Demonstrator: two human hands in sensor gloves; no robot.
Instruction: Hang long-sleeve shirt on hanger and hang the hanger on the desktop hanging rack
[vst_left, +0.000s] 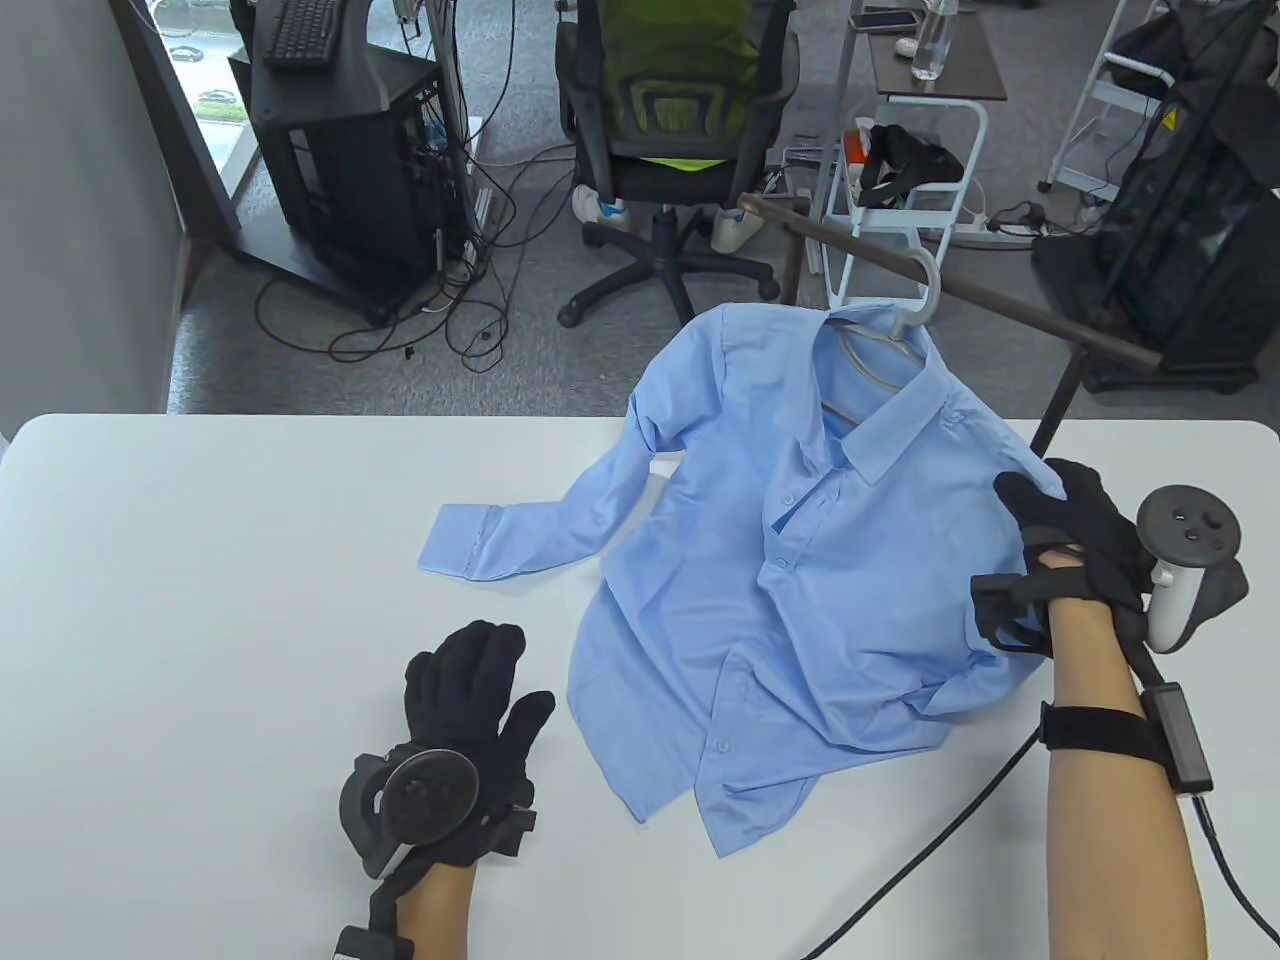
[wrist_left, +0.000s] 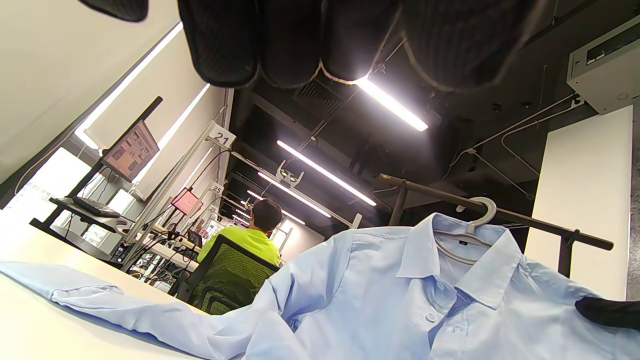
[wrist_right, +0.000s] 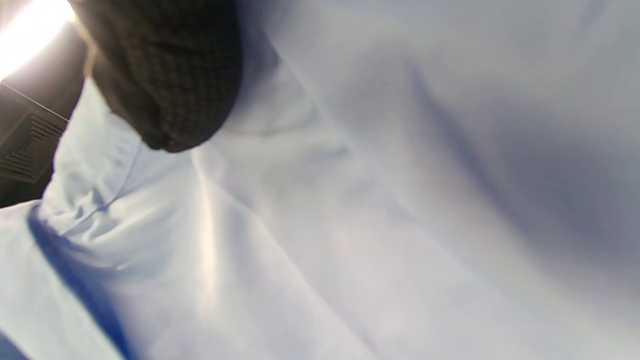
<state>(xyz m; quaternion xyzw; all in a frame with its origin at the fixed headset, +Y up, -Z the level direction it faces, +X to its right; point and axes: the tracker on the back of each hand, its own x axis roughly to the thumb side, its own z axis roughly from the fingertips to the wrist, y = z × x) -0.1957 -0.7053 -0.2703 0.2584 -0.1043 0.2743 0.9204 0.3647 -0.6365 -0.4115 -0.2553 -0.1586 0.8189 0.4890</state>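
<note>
A light blue long-sleeve shirt (vst_left: 800, 560) is on a white hanger (vst_left: 925, 290), whose hook sits over the dark bar of the desktop rack (vst_left: 1000, 300). The shirt's body and left sleeve trail down onto the white table (vst_left: 200, 600). My right hand (vst_left: 1050, 510) grips the shirt's shoulder at the right, near the rack's post. In the right wrist view one gloved finger (wrist_right: 170, 75) lies against the fabric (wrist_right: 400, 200). My left hand (vst_left: 480, 660) rests flat on the table, left of the shirt's hem and apart from it. The left wrist view shows the hanger (wrist_left: 480, 215) hooked on the bar (wrist_left: 540, 225).
A black cable (vst_left: 930, 840) runs across the table from my right wrist. Behind the table stand an office chair (vst_left: 670, 150), a black computer stand (vst_left: 340, 130) and a white shelf trolley (vst_left: 900, 200). A seated person in a yellow top (wrist_left: 245, 240) is in the background.
</note>
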